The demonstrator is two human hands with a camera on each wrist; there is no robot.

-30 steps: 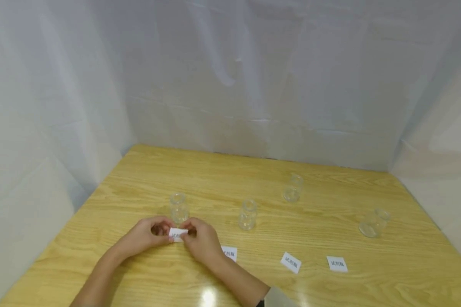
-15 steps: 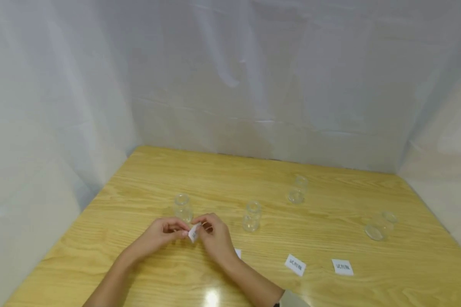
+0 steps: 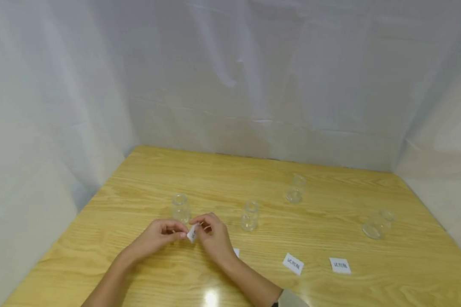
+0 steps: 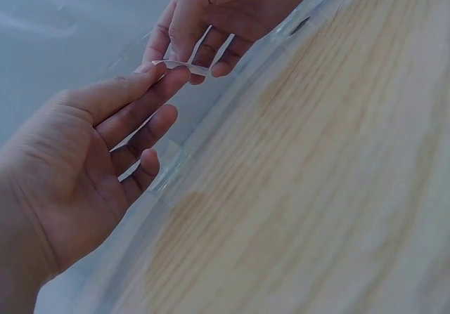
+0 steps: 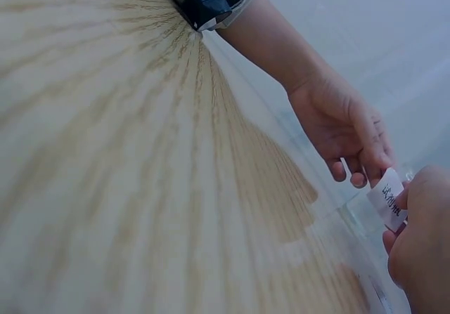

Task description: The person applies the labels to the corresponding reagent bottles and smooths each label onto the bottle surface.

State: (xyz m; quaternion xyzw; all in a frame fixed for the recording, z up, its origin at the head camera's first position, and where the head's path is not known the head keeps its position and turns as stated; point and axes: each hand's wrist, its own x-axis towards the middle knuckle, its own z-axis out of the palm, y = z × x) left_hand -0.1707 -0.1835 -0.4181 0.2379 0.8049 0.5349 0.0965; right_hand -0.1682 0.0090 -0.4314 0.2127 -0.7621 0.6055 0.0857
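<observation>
Both hands meet at a small white paper label just in front of the leftmost clear glass bottle. My left hand pinches the label's left side between thumb and index finger, its other fingers loosely bent. From the opposite side, my right hand pinches it between thumb and fingers. Seen from the head, the label stands turned at a slant; in the right wrist view the label shows dark handwritten characters. The left wrist view catches the label nearly edge-on and slightly curved.
More glass bottles stand on the wooden table: one in the middle, one farther back, one at right. Two written labels lie nearer me, a tilted label and a straighter label. My right forearm partly covers another label.
The label has turned from facing me to a slanted, nearly edge-on stance. Both hands have shifted slightly right with it. Over the last half second the hands stay almost still.
</observation>
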